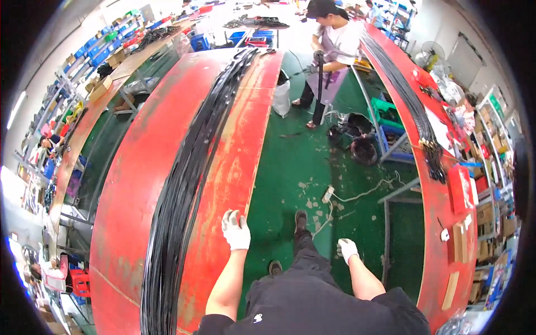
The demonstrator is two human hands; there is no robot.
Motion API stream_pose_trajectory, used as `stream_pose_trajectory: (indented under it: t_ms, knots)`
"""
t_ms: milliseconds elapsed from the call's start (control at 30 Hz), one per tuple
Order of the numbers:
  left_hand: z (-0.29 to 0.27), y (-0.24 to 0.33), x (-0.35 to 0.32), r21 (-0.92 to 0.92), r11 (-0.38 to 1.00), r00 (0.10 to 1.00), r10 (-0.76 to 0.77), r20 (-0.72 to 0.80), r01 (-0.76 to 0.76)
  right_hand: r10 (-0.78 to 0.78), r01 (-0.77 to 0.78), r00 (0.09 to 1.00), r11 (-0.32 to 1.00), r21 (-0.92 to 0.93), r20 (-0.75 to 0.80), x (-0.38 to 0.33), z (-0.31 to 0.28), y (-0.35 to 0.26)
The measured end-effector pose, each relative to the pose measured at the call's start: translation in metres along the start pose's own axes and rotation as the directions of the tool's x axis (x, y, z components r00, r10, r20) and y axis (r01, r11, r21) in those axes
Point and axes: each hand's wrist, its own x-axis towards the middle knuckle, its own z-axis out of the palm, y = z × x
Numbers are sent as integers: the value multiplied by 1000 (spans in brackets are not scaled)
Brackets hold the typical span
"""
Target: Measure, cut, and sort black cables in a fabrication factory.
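Observation:
My left hand [235, 231], in a white glove with grey fingertips, hovers at the right edge of a long red table [139, 151]. It is empty, its fingers loosely bent and a little apart. Nearest to it lies a thick bundle of long black strips [181, 173], running the length of the table. The bundle and the hand do not touch. Over the green floor, my right hand [347, 249] hangs in a matching glove, fingers slightly curled, with nothing visible in it.
A co-worker [335, 44] stands ahead in the aisle, holding black strips. Another red table [405, 106] on the right bears more black strips [402, 84] and cardboard pieces [460, 243]. On the floor are a white power strip with cord [328, 194], a black bundle [363, 149] and a white sack [281, 99].

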Motion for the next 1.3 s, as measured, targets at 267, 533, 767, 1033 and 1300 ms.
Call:
stream_pose_trajectory:
  t_ms: [267,533,767,1033,1300]
  knots:
    - [91,-16,49,163,955,969,-241,-60,248,-291,336,941,854,-398,171,184,90,-203]
    - [156,33,140,245,905,937,-345,-56,348,-580,642,766,668,-377,278,318,149,-486]
    - [218,52,214,140,869,879,-474,-42,475,-856,811,463,514,-279,-230,394,201,-640]
    - [309,62,326,5,918,917,-396,46,396,-325,-37,881,679,734,345,530,189,-764]
    - [357,150,439,-183,939,957,-280,76,290,-481,-693,145,574,435,865,462,258,-908]
